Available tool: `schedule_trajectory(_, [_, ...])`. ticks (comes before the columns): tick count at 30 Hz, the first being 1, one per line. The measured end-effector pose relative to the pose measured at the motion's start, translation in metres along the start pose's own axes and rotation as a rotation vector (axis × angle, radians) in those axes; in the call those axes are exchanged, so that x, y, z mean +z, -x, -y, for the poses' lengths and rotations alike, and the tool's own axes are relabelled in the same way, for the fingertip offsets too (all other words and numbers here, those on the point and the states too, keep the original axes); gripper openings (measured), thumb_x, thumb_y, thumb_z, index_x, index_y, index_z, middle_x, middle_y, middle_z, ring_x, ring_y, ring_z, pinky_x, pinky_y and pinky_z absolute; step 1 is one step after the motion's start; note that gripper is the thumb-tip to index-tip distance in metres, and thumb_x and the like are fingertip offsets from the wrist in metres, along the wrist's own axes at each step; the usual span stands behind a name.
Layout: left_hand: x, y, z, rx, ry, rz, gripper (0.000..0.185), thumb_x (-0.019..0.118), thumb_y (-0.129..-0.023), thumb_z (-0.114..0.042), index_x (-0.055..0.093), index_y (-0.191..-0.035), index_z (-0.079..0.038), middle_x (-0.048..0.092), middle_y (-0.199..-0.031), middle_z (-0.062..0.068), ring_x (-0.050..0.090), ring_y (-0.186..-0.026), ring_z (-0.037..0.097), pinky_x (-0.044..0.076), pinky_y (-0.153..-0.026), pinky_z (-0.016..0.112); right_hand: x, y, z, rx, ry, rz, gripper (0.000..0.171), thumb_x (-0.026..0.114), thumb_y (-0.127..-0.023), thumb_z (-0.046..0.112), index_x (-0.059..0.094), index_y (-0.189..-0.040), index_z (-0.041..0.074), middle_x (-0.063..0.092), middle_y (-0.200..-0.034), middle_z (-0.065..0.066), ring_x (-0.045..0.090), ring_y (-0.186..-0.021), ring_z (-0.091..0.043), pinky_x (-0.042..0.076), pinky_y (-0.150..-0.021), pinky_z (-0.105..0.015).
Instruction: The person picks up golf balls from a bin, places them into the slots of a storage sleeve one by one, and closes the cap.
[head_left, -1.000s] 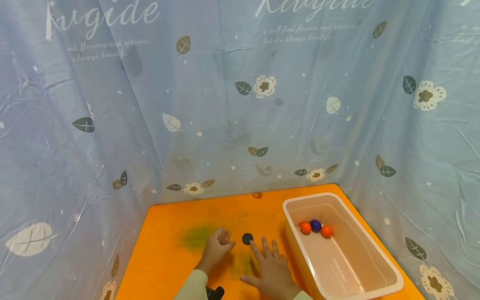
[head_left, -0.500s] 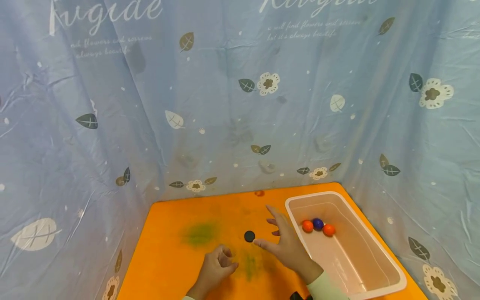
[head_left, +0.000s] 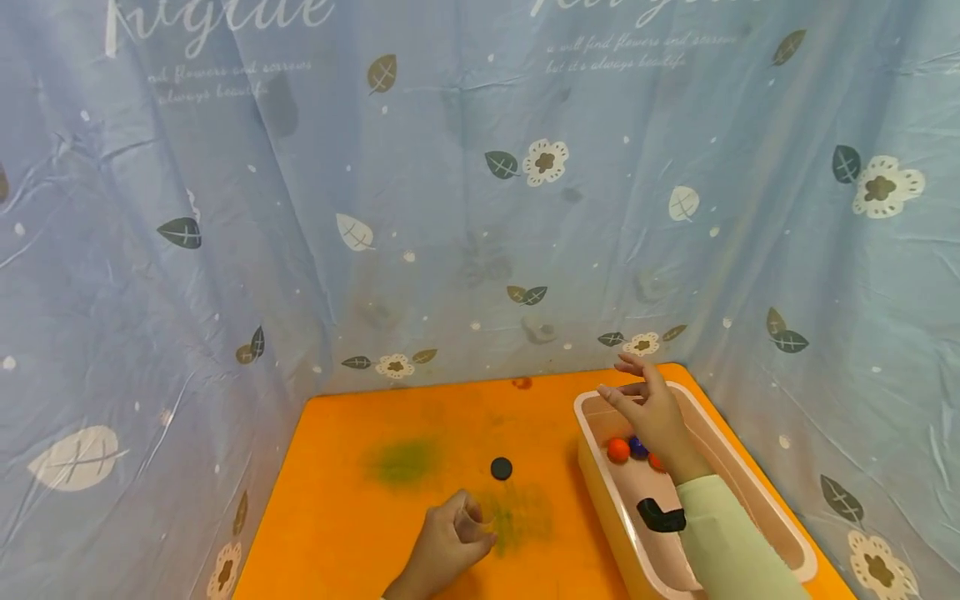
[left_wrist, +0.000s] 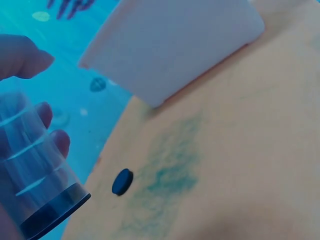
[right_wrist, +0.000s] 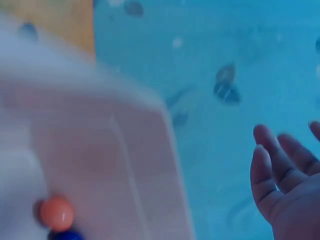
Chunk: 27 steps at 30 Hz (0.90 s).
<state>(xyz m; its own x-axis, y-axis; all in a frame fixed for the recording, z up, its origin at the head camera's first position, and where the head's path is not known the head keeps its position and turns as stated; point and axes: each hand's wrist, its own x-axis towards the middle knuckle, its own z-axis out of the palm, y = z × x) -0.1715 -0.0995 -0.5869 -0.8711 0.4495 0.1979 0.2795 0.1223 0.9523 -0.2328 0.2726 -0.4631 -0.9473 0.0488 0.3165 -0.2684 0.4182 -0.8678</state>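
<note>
My left hand [head_left: 442, 542], low in the middle of the head view, has its fingers curled round a clear plastic tube [left_wrist: 37, 150]. Clear walls and a black end show in the left wrist view; the head view mostly hides the tube behind the fingers. A round black cap [head_left: 501, 468] lies flat on the orange table, ahead of that hand and apart from it. Over the far part of a pale pink bin, my right hand [head_left: 654, 417] hovers with spread, loosely bent fingers and nothing between them. In the right wrist view those fingers [right_wrist: 287, 167] stand beyond the bin's edge.
The pink bin [head_left: 609, 487] stands on the table's right side. Inside lie an orange ball [head_left: 618, 451], a blue ball [head_left: 637, 447] and another orange ball [head_left: 656, 462], partly hidden by my right arm. A blue patterned curtain [head_left: 450, 208] encloses the table [head_left: 337, 500].
My right hand has gone from beside the black cap, rightward and away, to above the bin. My left hand has come slightly nearer, still gripping the tube. The cap stays on the table.
</note>
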Motion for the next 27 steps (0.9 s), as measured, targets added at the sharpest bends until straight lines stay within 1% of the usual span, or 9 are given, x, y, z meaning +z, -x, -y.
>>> schedule_trajectory(3, [-0.001,0.000,-0.002,0.002,0.015,0.004,0.025,0.084,-0.097,-0.012,0.059,-0.100,-0.007,0.076,-0.086,-0.002,0.078,-0.078,0.020,0.062,-0.067,0.030,-0.009,-0.009,-0.020,0.068,0.026,0.007,0.073,0.074,-0.107,0.043,0.041,-0.166,0.015,0.055,-0.150,-0.016,0.062,-0.114,-0.033,0.055,-0.086,-0.028])
schedule_trajectory(6, [-0.001,0.000,-0.004,0.007,0.042,0.006,0.023,0.083,-0.098,-0.008,0.059,-0.100,-0.006,0.076,-0.088,-0.001,0.079,-0.080,0.022,0.063,-0.070,0.031,-0.012,-0.015,-0.042,0.158,0.002,0.038,0.074,0.071,-0.106,0.051,0.045,-0.161,0.010,0.057,-0.145,-0.018,0.064,-0.118,-0.037,0.054,-0.089,-0.030])
schedule_trajectory(9, [-0.001,0.001,-0.005,0.017,0.059,0.007,0.023,0.082,-0.097,-0.003,0.059,-0.099,-0.005,0.077,-0.090,-0.001,0.079,-0.082,0.023,0.063,-0.073,0.032,-0.010,-0.020,-0.065,0.254,-0.056,0.080,0.076,0.070,-0.106,0.054,0.045,-0.158,0.005,0.058,-0.142,-0.021,0.065,-0.121,-0.042,0.055,-0.091,-0.032])
schedule_trajectory(12, [-0.002,0.002,-0.006,0.025,0.059,0.002,0.024,0.082,-0.096,-0.002,0.059,-0.099,-0.005,0.077,-0.092,-0.002,0.079,-0.084,0.022,0.063,-0.075,0.032,-0.005,-0.023,-0.086,0.312,-0.109,0.117,0.074,0.071,-0.107,0.049,0.044,-0.157,0.001,0.057,-0.143,-0.023,0.067,-0.116,-0.042,0.057,-0.094,-0.042])
schedule_trajectory(15, [-0.003,0.002,-0.008,0.025,0.051,-0.005,0.025,0.083,-0.097,-0.005,0.058,-0.098,-0.006,0.076,-0.093,-0.001,0.079,-0.085,0.022,0.063,-0.074,0.032,-0.005,-0.023,-0.101,0.336,-0.114,0.126,0.062,0.072,-0.108,0.042,0.049,-0.144,-0.003,0.060,-0.136,-0.024,0.070,-0.108,-0.038,0.058,-0.096,-0.050])
schedule_trajectory(19, [-0.005,0.004,-0.007,0.021,0.050,-0.003,0.027,0.083,-0.097,-0.008,0.056,-0.097,-0.006,0.074,-0.095,0.005,0.079,-0.085,0.021,0.062,-0.072,0.031,-0.008,-0.020,-0.118,0.376,-0.080,0.137,0.050,0.074,-0.107,0.038,0.051,-0.128,-0.002,0.066,-0.123,-0.020,0.072,-0.102,-0.040,0.059,-0.087,-0.048])
schedule_trajectory(22, [-0.006,0.005,-0.005,0.017,0.055,-0.001,0.026,0.082,-0.098,-0.006,0.056,-0.096,-0.007,0.073,-0.099,0.006,0.078,-0.085,0.022,0.062,-0.073,0.031,-0.009,-0.018,-0.128,0.389,-0.075,0.163,0.050,0.075,-0.107,0.036,0.054,-0.132,-0.002,0.068,-0.125,-0.019,0.072,-0.102,-0.043,0.058,-0.082,-0.046])
schedule_trajectory(25, [-0.006,0.006,-0.004,0.001,0.055,-0.004,0.026,0.082,-0.098,-0.007,0.056,-0.096,-0.006,0.073,-0.101,0.005,0.078,-0.084,0.021,0.062,-0.073,0.031,-0.011,-0.017,-0.137,0.384,-0.078,0.200,0.052,0.074,-0.107,0.033,0.059,-0.138,-0.006,0.070,-0.127,-0.019,0.073,-0.103,-0.045,0.059,-0.081,-0.047])
schedule_trajectory(27, [-0.005,0.006,-0.004,-0.020,0.062,-0.002,0.026,0.082,-0.098,-0.008,0.056,-0.097,-0.006,0.073,-0.101,0.004,0.078,-0.085,0.021,0.062,-0.074,0.031,-0.013,-0.015,-0.143,0.404,-0.088,0.250,0.054,0.074,-0.107,0.030,0.058,-0.143,-0.007,0.069,-0.129,-0.020,0.072,-0.104,-0.047,0.060,-0.081,-0.048])
